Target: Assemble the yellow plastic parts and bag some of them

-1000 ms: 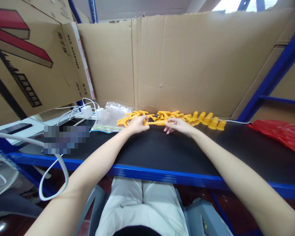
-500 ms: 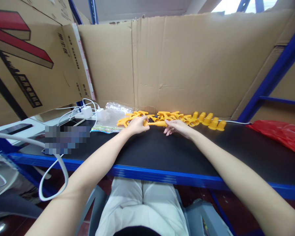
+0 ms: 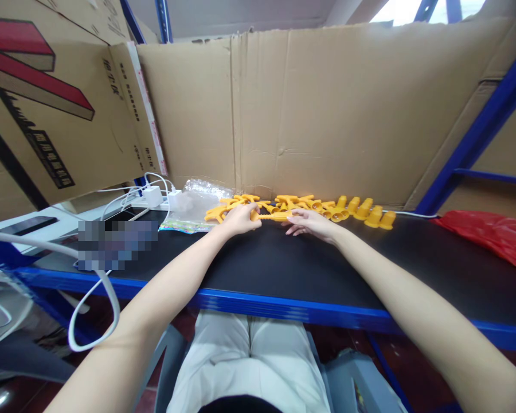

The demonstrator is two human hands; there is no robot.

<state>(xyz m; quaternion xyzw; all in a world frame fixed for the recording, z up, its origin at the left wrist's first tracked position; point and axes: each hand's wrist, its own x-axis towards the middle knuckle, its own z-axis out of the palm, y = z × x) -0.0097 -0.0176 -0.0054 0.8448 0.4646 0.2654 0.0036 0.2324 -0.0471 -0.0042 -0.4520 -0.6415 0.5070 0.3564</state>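
Yellow plastic makes up the rod (image 3: 277, 217), which spans the gap between both hands, level above the far part of the black bench (image 3: 284, 269). Left hand (image 3: 241, 219) has its grip wrapped round the left end; right hand (image 3: 310, 223) has a narrow grip, fingertips at the right end, the lower fingers loosely spread. How firmly it presses, I cannot tell.

Behind the hands lies a pile (image 3: 290, 201) of yellow pieces, with yellow cups (image 3: 372, 217) standing to its right. Left of the pile sits a clear bag (image 3: 198, 206); its bottom edge carries a colourful strip, too small to read.

Most of the writing is on the box (image 3: 21, 129), upper left: a black label (image 3: 51, 158) bears white characters that appear to read 商用电脑机箱, under a big red-and-black emblem (image 3: 38, 69). Smaller black characters run down its side flap, not clear enough to read. Near the box are white plugs (image 3: 152, 196); far right, a red bag (image 3: 490, 232) lies crumpled on the bench
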